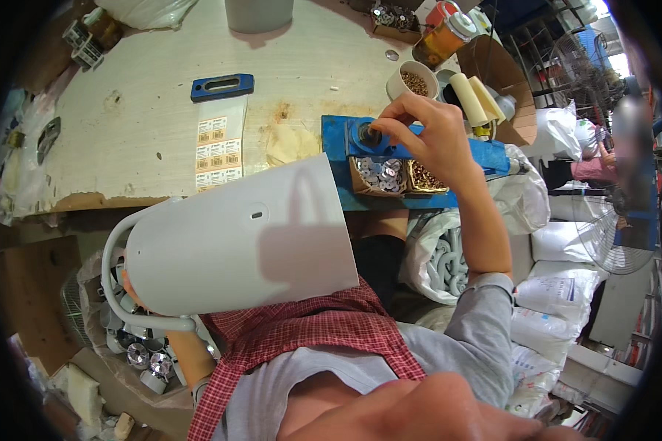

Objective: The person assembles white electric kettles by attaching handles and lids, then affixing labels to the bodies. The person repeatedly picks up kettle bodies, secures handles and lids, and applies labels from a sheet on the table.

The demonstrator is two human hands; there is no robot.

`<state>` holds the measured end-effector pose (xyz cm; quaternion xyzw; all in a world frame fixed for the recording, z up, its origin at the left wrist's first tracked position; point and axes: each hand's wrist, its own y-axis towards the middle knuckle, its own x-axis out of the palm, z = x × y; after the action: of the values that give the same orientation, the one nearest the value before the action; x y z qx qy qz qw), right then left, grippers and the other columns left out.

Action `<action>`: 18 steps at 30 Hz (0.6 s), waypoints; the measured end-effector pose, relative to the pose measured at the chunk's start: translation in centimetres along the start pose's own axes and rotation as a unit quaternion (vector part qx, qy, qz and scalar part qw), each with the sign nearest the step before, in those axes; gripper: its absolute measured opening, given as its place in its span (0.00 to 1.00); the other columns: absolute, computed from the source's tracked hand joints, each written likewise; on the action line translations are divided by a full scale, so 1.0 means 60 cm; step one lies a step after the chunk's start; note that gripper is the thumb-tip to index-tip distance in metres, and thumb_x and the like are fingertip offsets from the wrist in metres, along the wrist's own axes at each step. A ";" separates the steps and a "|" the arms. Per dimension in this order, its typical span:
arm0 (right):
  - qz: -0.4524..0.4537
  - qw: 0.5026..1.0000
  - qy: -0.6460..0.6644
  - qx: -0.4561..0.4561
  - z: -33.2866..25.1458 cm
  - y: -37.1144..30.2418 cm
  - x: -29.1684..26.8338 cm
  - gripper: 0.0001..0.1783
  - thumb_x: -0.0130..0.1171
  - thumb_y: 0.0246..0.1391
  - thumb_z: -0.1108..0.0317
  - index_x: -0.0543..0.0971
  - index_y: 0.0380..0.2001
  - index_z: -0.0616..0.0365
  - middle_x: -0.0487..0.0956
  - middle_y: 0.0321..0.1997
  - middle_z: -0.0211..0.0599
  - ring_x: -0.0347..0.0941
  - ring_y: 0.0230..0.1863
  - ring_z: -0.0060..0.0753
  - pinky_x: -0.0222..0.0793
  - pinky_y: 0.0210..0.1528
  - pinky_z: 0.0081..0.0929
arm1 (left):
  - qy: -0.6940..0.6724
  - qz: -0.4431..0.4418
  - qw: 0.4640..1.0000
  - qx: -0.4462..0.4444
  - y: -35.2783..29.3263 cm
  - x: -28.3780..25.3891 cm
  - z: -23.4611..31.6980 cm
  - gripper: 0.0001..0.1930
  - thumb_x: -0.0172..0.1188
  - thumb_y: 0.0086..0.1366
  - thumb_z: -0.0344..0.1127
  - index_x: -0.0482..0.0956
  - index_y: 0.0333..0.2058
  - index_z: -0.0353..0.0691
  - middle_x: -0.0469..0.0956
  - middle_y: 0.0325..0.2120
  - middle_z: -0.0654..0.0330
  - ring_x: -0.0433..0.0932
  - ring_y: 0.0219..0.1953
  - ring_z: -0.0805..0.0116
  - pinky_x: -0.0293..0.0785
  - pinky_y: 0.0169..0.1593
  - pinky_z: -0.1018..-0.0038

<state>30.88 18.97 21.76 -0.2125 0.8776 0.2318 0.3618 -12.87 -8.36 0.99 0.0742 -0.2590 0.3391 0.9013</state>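
Note:
A light grey plastic bucket (191, 257) lies on its side across my lap, its wide end toward the table. Its curved handle (109, 257) loops round the narrow end. My left hand (129, 288) grips that narrow end from behind, mostly hidden by the bucket. Over the table edge, my right hand (438, 140) pinches at a round dark fitting on a blue metal fixture (334, 147); anything between the fingertips is too small to make out. Below the wrist sit small trays of silver washers (381, 175) and brass-coloured parts (425, 178).
A white tub of brass-coloured bits (417, 79) stands beyond my right hand. Label sheets (219, 151) and a blue slotted tool (223, 87) lie on the table. A bag of grey handles (449, 268) is beside my right leg; a box of metal parts (151, 360) is at lower left.

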 end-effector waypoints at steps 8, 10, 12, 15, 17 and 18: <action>0.150 0.987 -0.041 -0.028 0.012 -0.067 0.021 0.10 0.69 0.50 0.64 0.79 0.33 0.56 0.80 0.28 0.36 0.79 0.27 0.34 0.72 0.29 0.29 | -0.008 -0.019 1.000 -0.007 0.003 0.001 0.008 0.29 0.38 0.72 0.55 0.69 0.59 0.39 0.72 0.56 0.54 0.72 0.55 0.60 0.70 0.58 0.62; 0.142 0.987 -0.064 -0.043 0.056 -0.130 0.028 0.10 0.70 0.49 0.65 0.80 0.33 0.54 0.81 0.30 0.35 0.78 0.27 0.34 0.72 0.30 0.29 | -0.017 -0.020 1.000 -0.011 -0.005 -0.005 0.010 0.29 0.38 0.72 0.55 0.69 0.59 0.39 0.72 0.56 0.54 0.72 0.55 0.60 0.70 0.58 0.62; 0.064 0.979 -0.194 0.008 0.106 -0.186 0.056 0.09 0.68 0.50 0.64 0.83 0.34 0.52 0.82 0.35 0.32 0.79 0.30 0.36 0.74 0.39 0.32 | -0.023 -0.033 0.999 -0.013 0.000 -0.005 0.010 0.29 0.38 0.72 0.55 0.69 0.59 0.39 0.72 0.56 0.54 0.72 0.55 0.60 0.70 0.58 0.62; 0.014 0.949 -0.315 -0.008 0.164 -0.193 0.083 0.07 0.65 0.52 0.63 0.84 0.32 0.52 0.82 0.41 0.32 0.79 0.35 0.40 0.73 0.47 0.36 | -0.029 -0.040 0.999 -0.016 0.003 -0.003 0.010 0.29 0.38 0.72 0.55 0.69 0.59 0.39 0.72 0.56 0.54 0.72 0.55 0.60 0.71 0.58 0.62; -0.020 0.939 -0.342 0.023 0.183 -0.202 0.102 0.07 0.63 0.51 0.62 0.84 0.31 0.49 0.82 0.41 0.26 0.78 0.42 0.38 0.69 0.54 0.38 | -0.039 -0.049 0.998 -0.020 0.008 0.000 0.006 0.29 0.38 0.72 0.55 0.69 0.59 0.39 0.72 0.56 0.54 0.72 0.55 0.60 0.71 0.58 0.62; -0.031 0.936 -0.351 0.025 0.185 -0.198 0.106 0.06 0.64 0.49 0.63 0.84 0.31 0.48 0.82 0.40 0.25 0.77 0.44 0.36 0.69 0.55 0.38 | -0.044 -0.053 0.997 -0.019 0.010 0.000 0.006 0.29 0.38 0.72 0.55 0.69 0.59 0.39 0.72 0.56 0.54 0.72 0.55 0.60 0.71 0.58 0.62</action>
<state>39.13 14.36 7.09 -0.1354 0.6933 0.2588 0.6588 -13.41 -7.99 1.25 0.0854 -0.3003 0.2828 0.9069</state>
